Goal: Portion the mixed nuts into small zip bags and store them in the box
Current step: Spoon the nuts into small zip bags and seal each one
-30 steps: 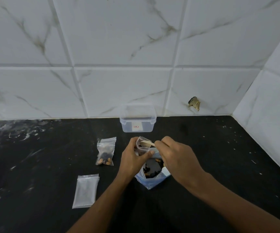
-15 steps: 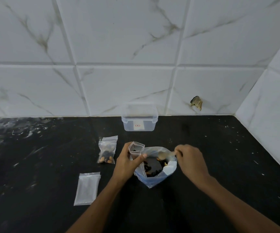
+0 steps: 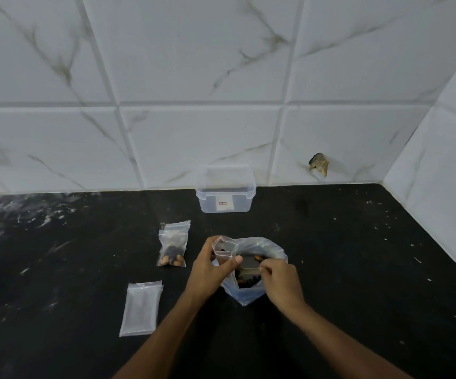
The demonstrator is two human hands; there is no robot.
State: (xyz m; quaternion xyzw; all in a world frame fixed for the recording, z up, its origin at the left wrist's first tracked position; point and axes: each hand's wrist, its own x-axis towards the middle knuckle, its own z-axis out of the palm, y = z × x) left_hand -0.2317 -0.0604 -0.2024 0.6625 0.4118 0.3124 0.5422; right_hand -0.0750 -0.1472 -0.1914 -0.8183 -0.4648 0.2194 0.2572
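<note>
My left hand [image 3: 212, 266] grips a small zip bag [image 3: 223, 248] upright with its mouth open, just left of the big clear bag of mixed nuts [image 3: 259, 269] on the black counter. My right hand [image 3: 280, 280] is at the big bag's open mouth, fingers curled in a pinch over the nuts; what they hold is hidden. A filled small bag [image 3: 173, 246] lies to the left. An empty small bag [image 3: 141, 307] lies flat nearer to me. The clear plastic box [image 3: 225, 191] stands open by the wall.
The black counter [image 3: 358, 255] runs back to a white marble-tiled wall, with a side wall closing the right corner. A chipped hole [image 3: 318, 163] marks the back tile. White smears cover the counter's far left [image 3: 16, 214].
My right hand has gone from the small bag's mouth out to the right and then back down into the big bag's opening. My left hand has kept holding the small bag.
</note>
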